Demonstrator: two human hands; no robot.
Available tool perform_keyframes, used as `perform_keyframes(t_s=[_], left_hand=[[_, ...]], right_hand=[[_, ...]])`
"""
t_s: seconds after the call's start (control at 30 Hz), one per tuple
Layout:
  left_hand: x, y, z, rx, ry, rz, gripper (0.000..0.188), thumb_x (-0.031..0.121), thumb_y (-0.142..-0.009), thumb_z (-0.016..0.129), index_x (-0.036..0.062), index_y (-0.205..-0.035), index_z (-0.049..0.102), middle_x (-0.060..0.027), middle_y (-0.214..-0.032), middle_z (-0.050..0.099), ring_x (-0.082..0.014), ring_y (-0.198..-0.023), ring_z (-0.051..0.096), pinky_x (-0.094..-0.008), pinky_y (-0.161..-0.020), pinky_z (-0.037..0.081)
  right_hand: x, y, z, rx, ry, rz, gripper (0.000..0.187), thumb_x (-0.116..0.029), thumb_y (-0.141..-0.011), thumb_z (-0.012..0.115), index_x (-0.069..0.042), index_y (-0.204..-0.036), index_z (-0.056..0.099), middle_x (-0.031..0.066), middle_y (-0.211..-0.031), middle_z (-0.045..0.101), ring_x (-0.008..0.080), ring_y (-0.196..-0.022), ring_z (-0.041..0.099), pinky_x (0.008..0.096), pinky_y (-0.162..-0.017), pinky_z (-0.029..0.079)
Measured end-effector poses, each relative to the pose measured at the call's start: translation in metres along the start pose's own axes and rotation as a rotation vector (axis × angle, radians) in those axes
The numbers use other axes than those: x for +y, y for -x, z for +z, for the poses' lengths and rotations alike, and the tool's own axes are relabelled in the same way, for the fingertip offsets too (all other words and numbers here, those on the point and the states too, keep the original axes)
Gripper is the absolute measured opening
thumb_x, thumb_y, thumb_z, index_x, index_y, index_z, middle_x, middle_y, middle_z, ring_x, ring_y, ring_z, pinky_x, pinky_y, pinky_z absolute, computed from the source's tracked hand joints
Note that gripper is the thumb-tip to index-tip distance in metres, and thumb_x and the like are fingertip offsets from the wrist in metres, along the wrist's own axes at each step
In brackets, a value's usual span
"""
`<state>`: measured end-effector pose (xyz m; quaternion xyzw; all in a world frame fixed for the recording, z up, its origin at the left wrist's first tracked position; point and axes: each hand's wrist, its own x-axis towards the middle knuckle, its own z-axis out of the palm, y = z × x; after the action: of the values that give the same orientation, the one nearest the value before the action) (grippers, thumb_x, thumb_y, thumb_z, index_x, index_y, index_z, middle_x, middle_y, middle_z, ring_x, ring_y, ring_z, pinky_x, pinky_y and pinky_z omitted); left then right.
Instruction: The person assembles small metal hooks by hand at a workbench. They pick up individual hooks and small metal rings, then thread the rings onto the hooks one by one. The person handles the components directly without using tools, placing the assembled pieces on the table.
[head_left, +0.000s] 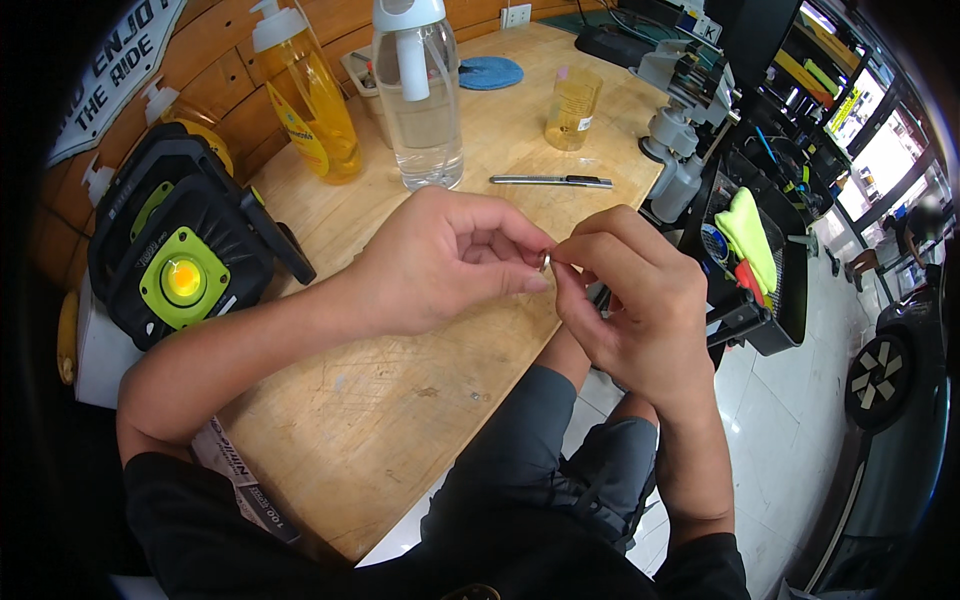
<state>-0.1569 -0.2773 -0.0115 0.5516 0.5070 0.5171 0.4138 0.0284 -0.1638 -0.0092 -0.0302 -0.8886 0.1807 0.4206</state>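
Above the right edge of the wooden table point(400, 400), my two hands meet at the fingertips. Between the thumb and forefinger of my left hand point(440, 260) sits a small shiny ring-shaped metal piece point(545, 262). My right hand point(635, 290) pinches at the same piece from the other side, its fingers curled. Fingertips cover most of the piece, so its exact kind is unclear. Beyond my hands lies a slim silver and black utility knife point(550, 181) on the tabletop.
A black and green work lamp point(180, 270) stands at the left, near an amber pump bottle point(310, 110) and a large clear bottle point(420, 110). Farther back are a yellowish jar point(573, 108) and a blue round pad point(490, 72). A black tool tray point(760, 270) stands right of the table.
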Motion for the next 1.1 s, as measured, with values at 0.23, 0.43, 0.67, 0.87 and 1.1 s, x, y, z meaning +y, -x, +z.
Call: perform_keyframes(t_s=[0.23,0.43,0.67,0.87,1.1], left_hand=[[0.002,0.002,0.002,-0.028,-0.066,0.005,0.029,-0.007,-0.091,0.07,-0.0056,-0.119,0.066,-0.0091,-0.11,0.07,-0.0114,-0.101,0.066,-0.0252,-0.089,0.055],[0.002,0.003,0.004,0.013,-0.057,0.032,0.031,-0.008,-0.091,0.067,-0.0055,-0.123,0.065,-0.0114,-0.115,0.07,-0.0143,-0.105,0.068,-0.0268,-0.092,0.056],[0.001,0.007,0.01,0.051,-0.188,0.042,0.028,-0.009,-0.092,0.066,-0.0078,-0.12,0.066,-0.0135,-0.115,0.07,-0.0171,-0.105,0.069,-0.0301,-0.094,0.057],[0.0,0.01,0.01,0.08,-0.212,0.128,0.03,-0.011,-0.09,0.066,-0.0077,-0.12,0.066,-0.0151,-0.116,0.07,-0.0186,-0.107,0.07,-0.0309,-0.095,0.057],[0.0,0.01,0.009,0.079,-0.266,0.234,0.033,-0.013,-0.088,0.067,-0.008,-0.12,0.065,-0.0157,-0.117,0.069,-0.019,-0.107,0.07,-0.0311,-0.096,0.057]], right_hand=[[-0.002,-0.003,0.004,0.025,-0.135,0.059,0.014,0.006,-0.072,0.071,-0.001,-0.083,0.067,0.0086,-0.079,0.062,0.0246,-0.063,0.065,0.0325,-0.056,0.052],[-0.007,-0.002,0.015,0.11,-0.174,0.195,0.01,0.005,-0.072,0.07,-0.001,-0.078,0.065,0.0076,-0.073,0.063,0.0174,-0.058,0.062,0.0285,-0.053,0.049],[-0.005,0.012,0.03,0.171,-0.164,0.307,0.011,0.002,-0.071,0.072,-0.002,-0.075,0.062,0.0043,-0.067,0.059,0.0121,-0.053,0.054,0.0251,-0.051,0.042],[-0.015,0.013,0.041,0.302,-0.264,0.356,0.013,0.005,-0.071,0.071,-0.001,-0.079,0.063,0.0033,-0.066,0.055,0.0084,-0.055,0.05,0.0234,-0.052,0.042],[-0.017,0.019,0.049,0.415,-0.319,0.34,0.013,0.008,-0.075,0.07,0.001,-0.084,0.064,0.0009,-0.069,0.058,0.0028,-0.056,0.049,0.0185,-0.05,0.038]])
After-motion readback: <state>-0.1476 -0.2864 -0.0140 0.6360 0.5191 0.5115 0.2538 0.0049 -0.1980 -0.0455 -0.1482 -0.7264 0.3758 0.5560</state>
